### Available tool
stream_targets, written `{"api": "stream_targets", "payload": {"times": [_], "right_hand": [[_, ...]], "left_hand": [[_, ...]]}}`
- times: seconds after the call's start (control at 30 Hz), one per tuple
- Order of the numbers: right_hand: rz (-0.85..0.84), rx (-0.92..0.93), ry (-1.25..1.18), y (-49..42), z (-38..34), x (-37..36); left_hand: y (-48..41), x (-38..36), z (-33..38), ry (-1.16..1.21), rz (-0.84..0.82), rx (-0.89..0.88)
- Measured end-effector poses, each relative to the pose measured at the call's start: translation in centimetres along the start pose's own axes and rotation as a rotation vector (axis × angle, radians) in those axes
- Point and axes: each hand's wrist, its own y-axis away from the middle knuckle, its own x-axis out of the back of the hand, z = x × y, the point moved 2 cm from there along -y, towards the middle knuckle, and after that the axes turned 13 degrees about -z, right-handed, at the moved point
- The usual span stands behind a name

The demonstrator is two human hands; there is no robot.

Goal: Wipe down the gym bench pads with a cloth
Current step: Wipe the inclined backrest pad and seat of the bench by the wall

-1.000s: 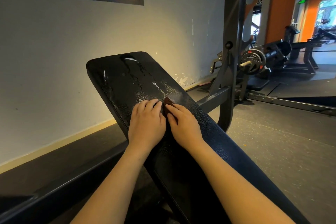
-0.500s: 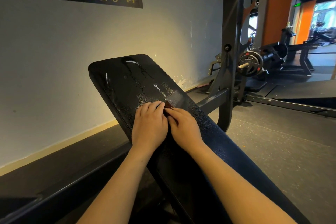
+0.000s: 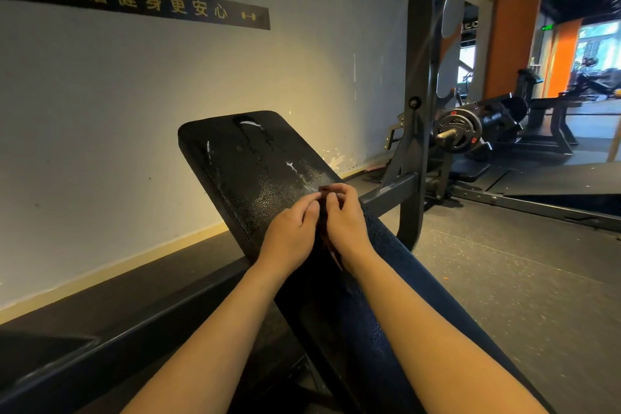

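Note:
A long black bench pad (image 3: 248, 161) slopes away from me toward the wall, beaded with water drops and a few white streaks. Over its middle, my left hand (image 3: 290, 233) and my right hand (image 3: 346, 225) are side by side, fingers curled. Between them they pinch a small dark brown cloth (image 3: 325, 191), of which only a narrow strip shows above and between the fingers. The hands look raised a little off the pad; whether the cloth touches it I cannot tell.
A grey wall with a black sign (image 3: 134, 0) runs along the left. A dark steel rack upright (image 3: 418, 94) stands just right of the pad, with weight plates (image 3: 457, 133) and other machines behind it. A low dark beam (image 3: 134, 319) lies left of the bench.
Both hands lay flat on the pad with the cloth under them. Now their fingers have curled and gathered the cloth up between them.

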Motion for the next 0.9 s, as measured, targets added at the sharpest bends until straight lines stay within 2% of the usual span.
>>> {"api": "stream_targets", "payload": {"times": [0.07, 0.17, 0.2, 0.4, 0.57, 0.7, 0.8, 0.9], "right_hand": [[0.015, -0.043, -0.118, 0.3, -0.9, 0.4], [0.020, -0.068, -0.298, 0.6, -1.4, 1.5], [0.025, -0.055, -0.288, 0.7, -1.3, 1.9], [0.046, 0.054, 0.076, 1.3, 0.3, 4.4], [-0.024, 0.165, 0.177, 2.0, 0.7, 4.2], [-0.105, 0.181, 0.293, 1.2, 0.8, 3.5], [-0.101, 0.175, 0.318, 0.2, 0.8, 3.0], [-0.014, 0.156, 0.344, -0.7, 0.8, 2.6]], "left_hand": [[-0.4, -0.5, 1.0, 0.141, -0.012, 0.011], [-1.1, -1.3, 2.3, 0.192, -0.059, -0.008], [-1.2, -1.5, 2.6, 0.199, -0.080, -0.016], [-2.6, -1.8, 2.7, 0.311, 0.020, 0.016], [-2.4, -1.0, 3.0, 0.464, 0.055, 0.039], [-2.3, -0.7, 2.9, 0.519, 0.073, 0.027], [-2.6, 0.1, 2.2, 0.421, 0.054, 0.000], [-3.2, 1.3, 1.2, 0.104, 0.036, -0.065]]}}
